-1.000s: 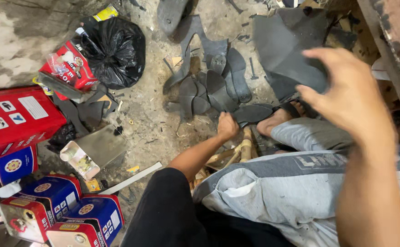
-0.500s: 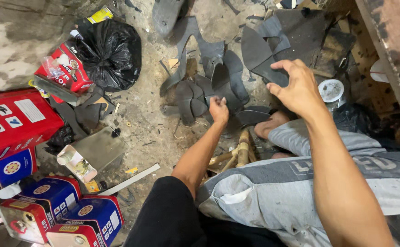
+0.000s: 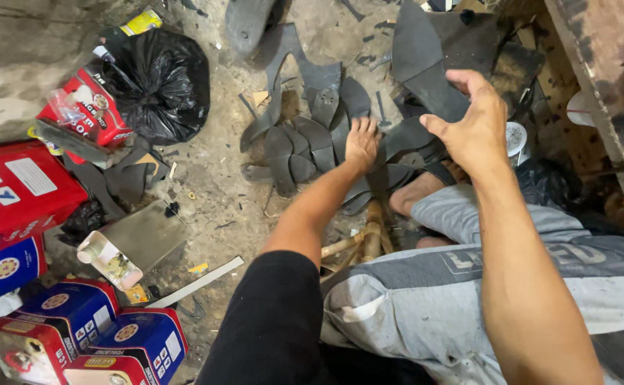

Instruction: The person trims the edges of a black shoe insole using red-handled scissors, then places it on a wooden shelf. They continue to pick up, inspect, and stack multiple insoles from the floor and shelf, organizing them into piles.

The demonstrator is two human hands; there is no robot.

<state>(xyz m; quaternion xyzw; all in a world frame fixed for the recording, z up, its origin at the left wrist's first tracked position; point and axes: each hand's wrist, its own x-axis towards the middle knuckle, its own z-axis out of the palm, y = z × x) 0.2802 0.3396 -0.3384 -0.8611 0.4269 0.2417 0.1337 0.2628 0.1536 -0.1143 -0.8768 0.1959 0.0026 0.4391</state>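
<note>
A heap of dark rubber sole-shaped cutouts (image 3: 305, 142) lies on the dirty concrete floor in front of me. My left hand (image 3: 362, 142) rests on top of the heap with its fingers pressed down among the pieces; I cannot tell if it grips one. My right hand (image 3: 477, 125) is to the right of it, above the heap. Its thumb and fingers pinch the lower edge of a large dark rubber piece (image 3: 426, 64), which sticks up and away from me. My bare foot (image 3: 419, 192) lies just below the heap.
A black plastic bag (image 3: 162, 82) and a red packet (image 3: 84, 114) sit at the upper left. Red boxes (image 3: 12, 192), blue and red tins (image 3: 76, 335) and a metal can on its side (image 3: 123, 249) fill the left. A wooden bench (image 3: 597, 71) stands at the right.
My right hand has come left and closer to the heap with the large rubber piece. My left hand has reached farther onto the heap.
</note>
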